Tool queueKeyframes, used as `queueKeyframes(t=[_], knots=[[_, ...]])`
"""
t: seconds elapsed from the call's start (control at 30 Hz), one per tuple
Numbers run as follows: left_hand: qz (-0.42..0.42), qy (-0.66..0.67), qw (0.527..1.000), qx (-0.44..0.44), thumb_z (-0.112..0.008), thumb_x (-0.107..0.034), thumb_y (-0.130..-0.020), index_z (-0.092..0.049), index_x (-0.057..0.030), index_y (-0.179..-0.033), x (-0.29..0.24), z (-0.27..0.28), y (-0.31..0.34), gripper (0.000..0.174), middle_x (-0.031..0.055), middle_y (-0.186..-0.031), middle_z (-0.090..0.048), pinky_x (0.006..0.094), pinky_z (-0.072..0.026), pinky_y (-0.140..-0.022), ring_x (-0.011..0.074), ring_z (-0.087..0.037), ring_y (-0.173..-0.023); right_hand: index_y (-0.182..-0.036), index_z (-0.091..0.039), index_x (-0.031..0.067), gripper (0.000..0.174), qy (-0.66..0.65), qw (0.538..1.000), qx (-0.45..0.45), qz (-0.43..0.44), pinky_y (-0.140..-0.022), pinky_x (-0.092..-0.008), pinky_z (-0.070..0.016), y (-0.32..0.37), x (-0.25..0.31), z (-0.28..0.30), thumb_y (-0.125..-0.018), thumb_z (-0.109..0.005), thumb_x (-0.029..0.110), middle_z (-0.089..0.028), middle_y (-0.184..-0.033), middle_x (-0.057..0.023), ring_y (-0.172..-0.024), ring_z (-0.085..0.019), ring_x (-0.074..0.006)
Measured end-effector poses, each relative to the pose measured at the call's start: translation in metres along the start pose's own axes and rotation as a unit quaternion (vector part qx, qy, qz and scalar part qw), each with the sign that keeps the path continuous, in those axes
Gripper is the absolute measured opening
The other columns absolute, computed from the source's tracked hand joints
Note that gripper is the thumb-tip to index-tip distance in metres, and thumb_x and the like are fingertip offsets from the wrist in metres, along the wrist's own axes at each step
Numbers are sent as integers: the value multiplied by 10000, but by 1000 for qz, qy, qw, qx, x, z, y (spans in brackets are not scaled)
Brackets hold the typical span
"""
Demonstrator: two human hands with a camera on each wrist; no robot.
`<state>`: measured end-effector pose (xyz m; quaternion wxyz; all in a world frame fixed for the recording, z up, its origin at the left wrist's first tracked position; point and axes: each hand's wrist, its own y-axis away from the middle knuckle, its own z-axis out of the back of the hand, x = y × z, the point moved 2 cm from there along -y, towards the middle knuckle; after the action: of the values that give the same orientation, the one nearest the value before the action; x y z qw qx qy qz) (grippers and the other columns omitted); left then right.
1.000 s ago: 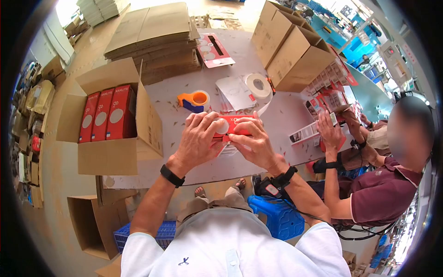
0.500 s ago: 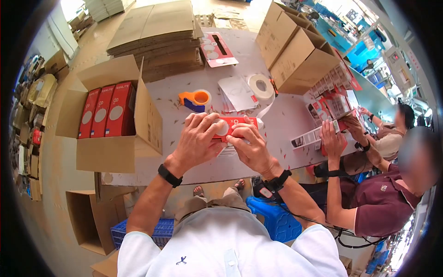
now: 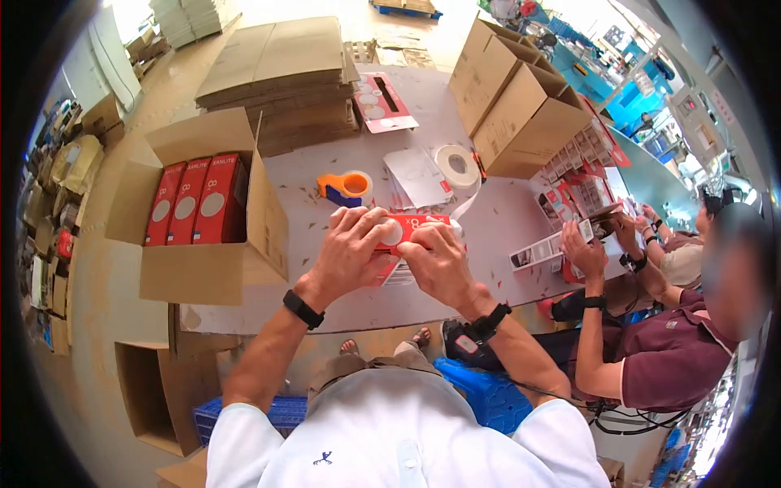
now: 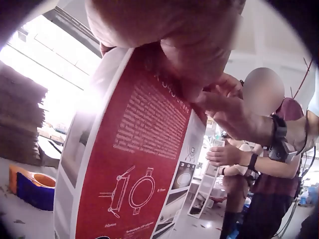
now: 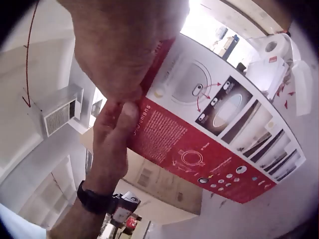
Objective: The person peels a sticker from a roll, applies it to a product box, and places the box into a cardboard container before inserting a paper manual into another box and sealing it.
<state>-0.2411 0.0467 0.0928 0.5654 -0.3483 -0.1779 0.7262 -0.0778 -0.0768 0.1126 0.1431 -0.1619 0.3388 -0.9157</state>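
Both hands are at the top end of a red printed carton, which stands upright over the table in front of the person. With fingers over the far edge and thumb on the near side, the left hand grips its left part. The right hand has its fingers curled over the right part, thumb at the near top edge. White text and lamp drawings cover the carton's red side in the left wrist view. Pictured panels show in the right wrist view. The palms hide much of the top.
An open cardboard box with several red cartons stands left. Beyond the hands lie an orange tape dispenser, white sheets and a label roll. Flattened cardboard is stacked behind. Another person handles cartons at right.
The right hand's fingers have curled in more and its thumb has moved slightly left along the carton's top edge. The left hand keeps its grip. The head view has shifted slightly.
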Motion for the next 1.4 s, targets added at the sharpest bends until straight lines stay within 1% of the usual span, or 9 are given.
queueKeyframes(t=[0.5, 0.7, 0.73, 0.83, 0.93, 1.03, 1.07, 1.17, 1.4], knots=[[-1, 11, 1000, -19, -879, -278, -678, -652, -119, -1209, -2, -3, 1, 599, 67, -1296, -657, 475, -416, -1060, 298, -599, -1186, -919, -727, 92, 129, 8, 998, 59, 33, -915, -484, -510, -12, -5, 5, -811, -797, 106, -611, -973, -45, -1008, -614, -274], [11, 20, 1000, -16, -870, -303, -718, -676, -120, -1141, -9, 4, -2, 499, 80, -1265, -662, 481, -415, -1042, 291, -602, -1158, -1233, -633, 129, 514, -108, 986, 104, -72, -1041, -511, -481, -23, -24, 26, -770, -853, 182, -631, -1303, -106, -1278, -570, -340], [18, 17, 1000, -14, -870, -289, -712, -677, -130, -1143, -7, 1, -2, 498, 71, -1253, -668, 474, -422, -1037, 285, -607, -1146, -1403, -537, 152, 747, -57, 979, 181, -68, -1131, -528, -425, -20, -29, 33, -744, -883, 222, -566, -1444, -145, -1369, -509, -379], [31, 4, 999, -12, -864, -267, -711, -678, -137, -1113, -8, -4, -7, 462, 59, -1204, -674, 462, -435, -1007, 274, -612, -1104, -1457, -523, 148, 833, -108, 955, 216, -173, -1184, -500, -380, -7, -36, 23, -722, -905, 230, -531, -1474, -171, -1392, -484, -389], [55, -4, 998, 32, -858, -251, -717, -698, -134, -1127, -16, 2, -7, 455, 67, -1160, -668, 450, -444, -970, 269, -610, -1075, -1498, -493, 126, 885, -80, 973, 177, -124, -1193, -472, -374, 2, -40, 8, -724, -914, 216, -518, -1483, -190, -1397, -482, -387], [89, -8, 995, 34, -851, -236, -735, -721, -141, -1194, -19, 19, -11, 486, 83, -1116, -652, 438, -451, -949, 267, -605, -1067, -1498, -486, 97, 863, -92, 985, 17, -143, -1194, -450, -376, 9, -42, 34, -750, -905, 189, -539, -1469, -196, -1422, -467, -352], [105, -12, 994, 24, -848, -231, -744, -727, -145, -1220, -17, 26, -10, 499, 89, -1101, -645, 435, -454, -945, 267, -604, -1067, -1421, -561, 64, 690, -147, 953, -83, -253, -1156, -434, -426, 19, -49, 45, -814, -868, 179, -630, -1371, -177, -1350, -551, -310], [177, -87, 980, 17, -843, -218, -762, -737, -158, -1269, -9, 42, -1, 522, 98, -1099, -634, 431, -462, -926, 274, -600, -1062, -1302, -640, 40, 482, -119, 854, -94, -498, -1051, -384, -510, 108, -105, 43, -875, -816, 181, -708, -1241, -146, -1222, -652, -257], [285, -244, 927, -26, -837, -215, -781, -740, -158, -1242, 33, 40, 6, 474, 118, -1103, -615, 454, -471, -907, 297, -598, -1061, -1174, -686, 48, 286, -166, 820, -6, -548, -734, -299, -557, 265, -190, -62, -909, -754, 134, -661, -884, 5, -804, -628, -102]])
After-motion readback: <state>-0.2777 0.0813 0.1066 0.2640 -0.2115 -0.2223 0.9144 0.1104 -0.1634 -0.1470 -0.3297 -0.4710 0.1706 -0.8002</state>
